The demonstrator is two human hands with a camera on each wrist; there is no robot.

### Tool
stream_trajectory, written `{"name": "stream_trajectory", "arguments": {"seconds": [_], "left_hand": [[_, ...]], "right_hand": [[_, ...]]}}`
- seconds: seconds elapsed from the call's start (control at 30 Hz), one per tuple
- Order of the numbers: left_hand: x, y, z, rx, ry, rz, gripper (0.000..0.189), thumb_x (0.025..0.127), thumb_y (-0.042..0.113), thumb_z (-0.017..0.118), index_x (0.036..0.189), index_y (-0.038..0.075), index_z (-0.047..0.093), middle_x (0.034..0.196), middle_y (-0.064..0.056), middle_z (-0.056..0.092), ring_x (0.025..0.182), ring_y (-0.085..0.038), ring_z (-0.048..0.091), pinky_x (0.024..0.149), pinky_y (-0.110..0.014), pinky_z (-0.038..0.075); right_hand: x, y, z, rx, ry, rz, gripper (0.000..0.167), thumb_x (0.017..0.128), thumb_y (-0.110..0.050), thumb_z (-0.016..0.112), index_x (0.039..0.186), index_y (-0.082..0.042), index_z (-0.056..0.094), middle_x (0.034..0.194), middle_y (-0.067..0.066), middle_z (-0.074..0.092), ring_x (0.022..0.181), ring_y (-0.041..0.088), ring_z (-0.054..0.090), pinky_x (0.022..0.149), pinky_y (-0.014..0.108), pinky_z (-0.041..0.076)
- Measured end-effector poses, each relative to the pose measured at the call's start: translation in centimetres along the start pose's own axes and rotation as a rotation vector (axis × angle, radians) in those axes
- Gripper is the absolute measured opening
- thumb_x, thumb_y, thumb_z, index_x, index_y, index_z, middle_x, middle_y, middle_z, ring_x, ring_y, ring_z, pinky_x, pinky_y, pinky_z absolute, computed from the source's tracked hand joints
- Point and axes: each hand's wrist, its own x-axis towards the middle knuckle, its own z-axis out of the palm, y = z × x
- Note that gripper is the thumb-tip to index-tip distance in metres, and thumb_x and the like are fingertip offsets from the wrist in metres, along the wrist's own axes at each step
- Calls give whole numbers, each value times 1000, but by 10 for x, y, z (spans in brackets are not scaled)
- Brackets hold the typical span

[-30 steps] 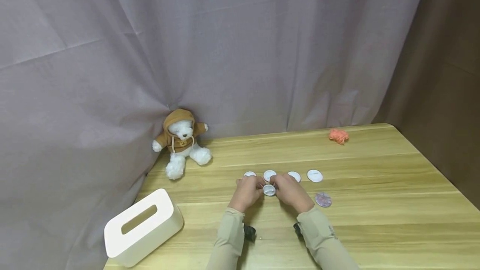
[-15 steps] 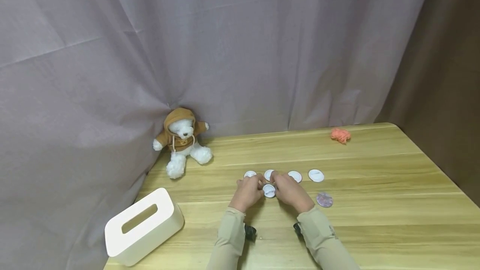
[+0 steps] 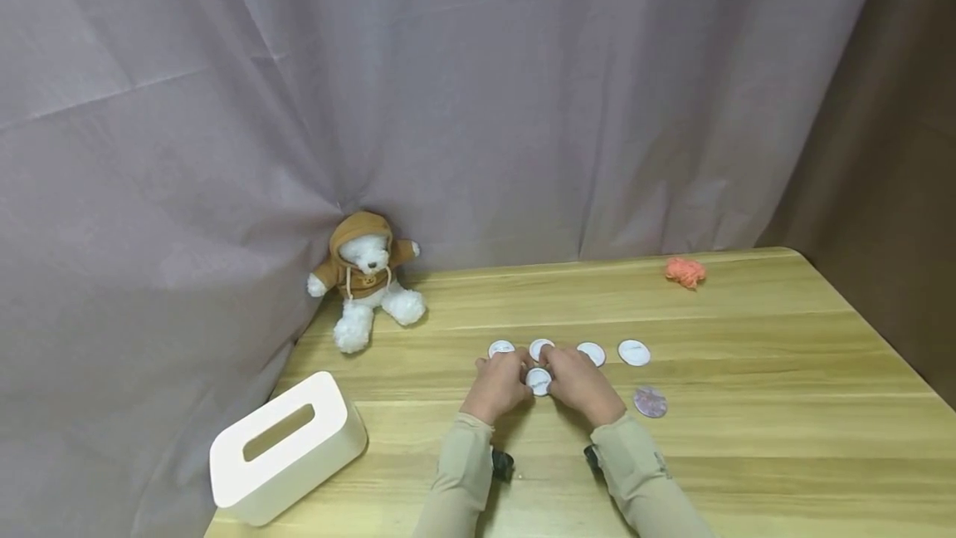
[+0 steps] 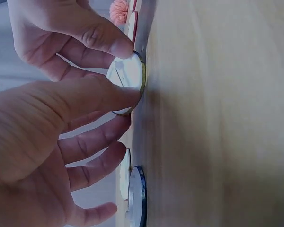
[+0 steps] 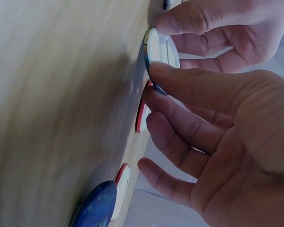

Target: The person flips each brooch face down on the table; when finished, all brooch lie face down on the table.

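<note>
Pinching one badge (image 3: pixel 539 383): left hand (image 3: pixel 496 386), right hand (image 3: pixel 583 383).

From up high, the head view looks forward and down over the worktop (image 3: pixel 769 438). Both wrist views, tipped sideways, peek close from opposite sides, sharing one round white badge (image 4: pixel 131 70).

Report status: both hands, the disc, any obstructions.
Left hand and right hand: both pinching the same round disc. Disc: white back showing. Neighbors: white-backed discs just beyond, patterned disc to the right; no evident obstruction.
</note>
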Motion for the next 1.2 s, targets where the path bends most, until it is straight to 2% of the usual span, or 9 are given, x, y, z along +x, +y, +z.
{"name": "stream_trajectory", "arguments": {"seconds": [0.13, 0.23, 0.37, 0.47, 1.0, 1.2], "left_hand": [[1, 1, -1, 35, 1, 9, 24, 68, 7, 87, 82, 13, 69, 70, 8, 61, 71, -10, 53, 73, -42, 38], [1, 2, -1, 35, -9, 9, 23, 67, 8, 88, 77, 13, 69, 70, 8, 58, 71, -10, 50, 76, -46, 40], [1, 2, -1, 7, -24, 5, 22, 66, 9, 90, 77, 14, 71, 69, 9, 58, 70, -9, 49, 78, -49, 41], [1, 2, -2, -6, -22, 14, 22, 65, 9, 90, 78, 14, 72, 69, 10, 60, 69, -8, 49, 75, -44, 38], [0, 0, 0, 14, -11, 26, 18, 67, 12, 89, 77, 15, 74, 66, 11, 59, 71, -10, 49, 71, -41, 35], [0, 0, -2, -10, -2, 19, 11, 74, 14, 84, 78, 15, 73, 70, 9, 64, 73, -11, 53, 74, -43, 36]], "right_hand": [[0, -2, 0, 2, -12, 13, 30, 65, 10, 78, 82, -7, 60, 67, -3, 51, 64, 18, 48, 61, 38, 43], [1, -4, 0, 0, -25, 19, 29, 64, 8, 80, 78, -8, 61, 67, -3, 53, 63, 18, 49, 60, 38, 44], [0, -4, 1, -16, -19, 0, 28, 64, 7, 80, 73, -9, 59, 66, -3, 54, 62, 17, 50, 60, 38, 44], [0, -3, 2, -30, -9, -25, 28, 65, 6, 78, 70, -10, 57, 64, -3, 53, 61, 18, 50, 59, 39, 44], [-1, -4, 1, -65, -16, -42, 24, 66, 12, 70, 65, -8, 57, 64, -2, 50, 59, 18, 45, 55, 37, 41], [1, -2, 1, -70, -23, -36, 26, 66, 9, 71, 64, -10, 54, 65, -2, 48, 60, 18, 46, 56, 37, 41]]}}
